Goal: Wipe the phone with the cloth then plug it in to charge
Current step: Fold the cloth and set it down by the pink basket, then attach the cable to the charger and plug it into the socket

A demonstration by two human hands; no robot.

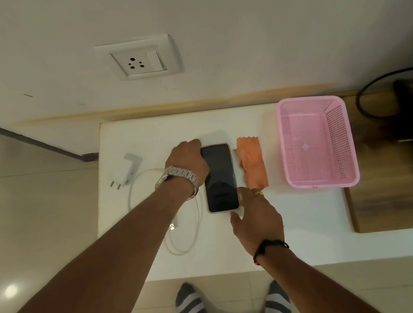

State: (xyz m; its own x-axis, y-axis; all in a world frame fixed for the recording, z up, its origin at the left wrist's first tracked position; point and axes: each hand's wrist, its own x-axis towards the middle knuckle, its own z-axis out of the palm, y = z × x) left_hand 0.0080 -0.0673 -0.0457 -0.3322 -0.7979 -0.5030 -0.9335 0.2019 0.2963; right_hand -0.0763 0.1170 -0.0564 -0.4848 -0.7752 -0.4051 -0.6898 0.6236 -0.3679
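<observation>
- Striped socks (192, 306) at the bottom edge, on a beige tiled floor (17, 217), toes at the table's near side.
- Phone (218, 177) lies flat on the white table (307, 216), screen up and dark.
- Left hand (186, 159) cups the phone's far-left corner, fingers curled on its edge; metal watch (178, 180) on the wrist.
- Right hand (256, 216) touches the near-right corner, thumb and forefinger set either side of it; black band (269, 247) on the wrist.
- Orange cloth (252, 166) just right of the phone, crumpled.
- White charger (128, 173) and looped cable (182, 215) to the left.
- Pink basket (323, 182) at the right, nothing in it.
- Wall socket (138, 59) above the table, nothing plugged in.
</observation>
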